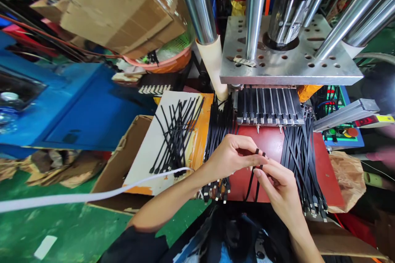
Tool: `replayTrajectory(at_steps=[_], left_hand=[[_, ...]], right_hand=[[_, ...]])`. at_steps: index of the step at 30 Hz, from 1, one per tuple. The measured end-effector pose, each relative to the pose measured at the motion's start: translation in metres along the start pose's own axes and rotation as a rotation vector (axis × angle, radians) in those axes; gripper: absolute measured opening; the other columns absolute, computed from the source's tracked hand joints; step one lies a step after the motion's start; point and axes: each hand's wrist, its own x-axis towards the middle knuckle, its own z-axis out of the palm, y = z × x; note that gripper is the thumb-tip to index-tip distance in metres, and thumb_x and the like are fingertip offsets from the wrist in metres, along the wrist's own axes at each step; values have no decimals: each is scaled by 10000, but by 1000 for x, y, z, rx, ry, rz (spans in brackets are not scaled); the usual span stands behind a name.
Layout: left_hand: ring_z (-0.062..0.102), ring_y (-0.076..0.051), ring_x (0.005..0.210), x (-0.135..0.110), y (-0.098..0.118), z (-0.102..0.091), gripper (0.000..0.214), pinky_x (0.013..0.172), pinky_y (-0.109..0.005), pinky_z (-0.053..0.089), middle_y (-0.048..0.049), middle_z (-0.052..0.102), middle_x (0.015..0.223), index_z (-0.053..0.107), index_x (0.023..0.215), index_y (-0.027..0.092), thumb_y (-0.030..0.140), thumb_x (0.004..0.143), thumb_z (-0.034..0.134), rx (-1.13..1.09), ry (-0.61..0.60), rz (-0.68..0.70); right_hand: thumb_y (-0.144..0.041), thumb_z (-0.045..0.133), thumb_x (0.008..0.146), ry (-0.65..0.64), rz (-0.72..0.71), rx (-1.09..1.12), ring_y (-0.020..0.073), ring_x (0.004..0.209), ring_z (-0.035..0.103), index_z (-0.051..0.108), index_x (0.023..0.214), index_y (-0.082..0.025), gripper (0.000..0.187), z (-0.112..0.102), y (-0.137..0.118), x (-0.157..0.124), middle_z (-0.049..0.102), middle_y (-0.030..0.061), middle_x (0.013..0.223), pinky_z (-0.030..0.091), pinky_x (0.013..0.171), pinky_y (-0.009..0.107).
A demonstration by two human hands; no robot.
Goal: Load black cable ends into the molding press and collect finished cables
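Note:
Both hands meet over the red work surface point(239, 137), in front of the press. My left hand point(230, 158) pinches a black cable point(250, 183) between thumb and fingers. My right hand point(280, 183) closes on a black cable too, its thumb and fingertips almost touching the left ones. Two dark cable lengths hang below the fingers, and short ends stick up above them; the fingers partly hide how they are shared. Just ahead lies a slotted metal mould point(268, 104) with black cables in its slots. One cable bundle point(217, 131) is left of my hands, another cable bundle point(300, 164) right.
The press's thick steel plate point(290, 76) hangs over the mould between steel columns point(199, 6). More black cables lie on a white board point(145, 152) at left, above a cardboard box point(123, 158). A control box with buttons point(342, 131) and crumpled brown paper point(347, 181) are at right.

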Motion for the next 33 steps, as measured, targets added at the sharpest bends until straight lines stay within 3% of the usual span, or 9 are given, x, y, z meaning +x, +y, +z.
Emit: replayTrajectory(at_steps=[3, 7, 11, 15, 20, 27, 33], left_hand=[[603, -98, 566, 3, 1, 1, 407, 554, -207, 459, -33, 721, 716, 797, 726, 123, 505, 763, 932, -20, 14, -25], [664, -134, 701, 7, 5, -2, 390, 645, -220, 490, -55, 746, 781, 812, 765, 130, 505, 859, 858, 80, 15, 5], [664, -127, 716, 9, 4, -8, 415, 669, -224, 513, -61, 733, 835, 794, 763, 121, 496, 939, 777, 9, -121, -47], [625, -101, 617, 11, 3, -8, 373, 619, -215, 508, -30, 714, 777, 786, 778, 120, 473, 820, 898, -127, -105, -80], [629, -111, 651, 14, 6, -4, 378, 627, -202, 496, -30, 720, 726, 780, 729, 127, 466, 761, 943, -33, -11, -15], [648, -101, 642, 17, 5, -8, 383, 640, -215, 529, -36, 691, 802, 792, 787, 112, 481, 858, 864, -170, -181, -101], [626, -111, 590, 19, 4, -2, 422, 564, -218, 509, -46, 728, 762, 787, 741, 120, 499, 704, 968, -153, -46, -87]], right_hand=[[-229, 610, 1048, 16, -10, 9, 106, 653, 417, 486, 710, -199, 361, 3, -2, 4, 448, -30, 731, 315, 576, 251], [-234, 611, 1049, 27, 7, 31, 109, 633, 381, 537, 739, -202, 320, 2, 0, 7, 453, -36, 720, 284, 555, 264], [-273, 599, 1059, -32, 80, 110, 139, 735, 485, 664, 882, -208, 199, -1, 3, 7, 595, 5, 849, 358, 624, 272], [-274, 613, 1051, -11, 73, 87, 142, 728, 487, 656, 837, -208, 228, -1, 0, 5, 550, -3, 793, 356, 629, 274], [-249, 626, 1040, 47, 34, 39, 105, 618, 386, 557, 723, -197, 329, 0, -4, 7, 435, -35, 718, 287, 551, 264], [-315, 610, 1054, -44, 105, 211, 159, 779, 559, 751, 954, -227, 193, -7, 1, 10, 661, 26, 913, 403, 648, 275], [-339, 638, 1035, 63, 107, 95, 160, 669, 477, 714, 808, -212, 271, -1, -2, 4, 551, 14, 740, 357, 593, 292]])
